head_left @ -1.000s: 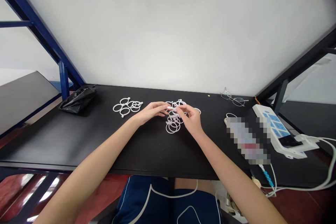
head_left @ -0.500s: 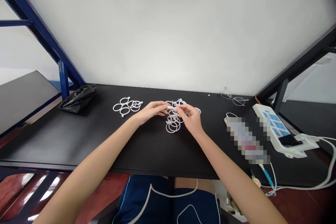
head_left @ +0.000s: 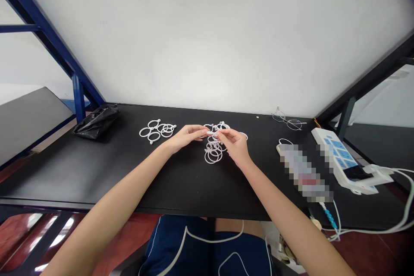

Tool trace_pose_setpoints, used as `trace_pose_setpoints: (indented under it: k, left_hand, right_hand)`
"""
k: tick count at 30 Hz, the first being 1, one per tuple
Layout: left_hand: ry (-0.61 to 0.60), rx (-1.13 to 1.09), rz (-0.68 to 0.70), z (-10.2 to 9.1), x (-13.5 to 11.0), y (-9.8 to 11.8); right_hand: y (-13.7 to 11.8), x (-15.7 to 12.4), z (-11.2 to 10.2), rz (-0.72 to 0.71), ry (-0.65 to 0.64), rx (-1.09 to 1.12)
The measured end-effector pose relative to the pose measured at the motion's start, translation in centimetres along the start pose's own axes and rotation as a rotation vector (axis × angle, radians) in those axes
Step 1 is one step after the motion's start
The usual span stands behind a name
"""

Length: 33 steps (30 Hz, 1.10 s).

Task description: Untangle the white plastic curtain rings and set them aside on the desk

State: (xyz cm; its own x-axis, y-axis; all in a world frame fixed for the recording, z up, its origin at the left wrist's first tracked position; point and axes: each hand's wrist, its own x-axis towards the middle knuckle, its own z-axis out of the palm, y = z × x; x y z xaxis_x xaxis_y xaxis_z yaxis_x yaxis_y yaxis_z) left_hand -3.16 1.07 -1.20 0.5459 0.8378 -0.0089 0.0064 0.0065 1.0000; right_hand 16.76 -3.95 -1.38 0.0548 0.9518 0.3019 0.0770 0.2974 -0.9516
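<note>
My left hand (head_left: pixel 188 137) and my right hand (head_left: pixel 235 142) meet above the middle of the black table, with fingertips pinched. Between them is a small white piece (head_left: pixel 211 133), gripped at its left end by the left fingers and at its right end by the right. It seems to be part of a white ring; its full shape is hidden. Just under and in front of the fingers lies a heap of white plastic rings (head_left: pixel 213 154), overlapping one another. To the left of my left hand rests a linked group of white rings (head_left: pixel 153 128), flat on the table.
A crumpled black plastic bag (head_left: pixel 97 121) sits at the far left of the black table (head_left: pixel 126 155). Eyeglasses (head_left: pixel 287 120) lie at the back right. Nearer on the right are a phone (head_left: pixel 304 172) on a charging cable and a white power strip (head_left: pixel 343 159).
Both hands stay nearly in place on the small white piece. The left fingers have drawn slightly closer together; the rings on the table have not moved.
</note>
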Motion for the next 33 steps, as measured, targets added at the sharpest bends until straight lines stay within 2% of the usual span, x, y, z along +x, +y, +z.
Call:
trace_pose_setpoints:
  k: [11, 22, 33]
  left_hand:
    - [0.074, 0.006, 0.114, 0.44, -0.11, 0.21]
    - [0.138, 0.053, 0.124, 0.82, -0.18, 0.3]
    - [0.136, 0.041, 0.148, 0.74, -0.14, 0.39]
  right_hand:
    - [-0.3, 0.29, -0.27, 0.065, 0.028, 0.085]
    - [-0.38, 0.3, -0.09, 0.075, 0.062, 0.145]
    - [-0.77, 0.13, -0.01, 0.037, 0.046, 0.101]
